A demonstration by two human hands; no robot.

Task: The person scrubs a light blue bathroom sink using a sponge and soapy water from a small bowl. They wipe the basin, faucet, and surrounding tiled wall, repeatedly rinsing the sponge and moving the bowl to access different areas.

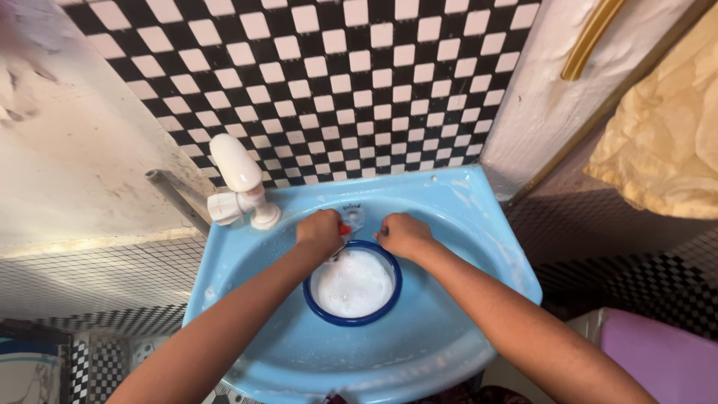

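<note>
A white tap (238,183) stands at the far left of the blue sink (479,224). The left hand (319,232) is closed around a small red thing (345,230). The right hand (404,233) is curled at the far rim of a blue bowl (353,284) full of soapy foam, in the middle of the sink; I cannot tell what it holds.

I see all this from one camera on my head, tilted steeply down and forward over the blue sink (479,224), close enough that my forearms enter from 7 and 5 o'clock and meet near centre. The checkered tile wall (336,82) fills 12 o'clock, the white tap (239,179) sits at 10, and a yellow cloth (666,142) hangs at 2. No second view overlaps it.
</note>
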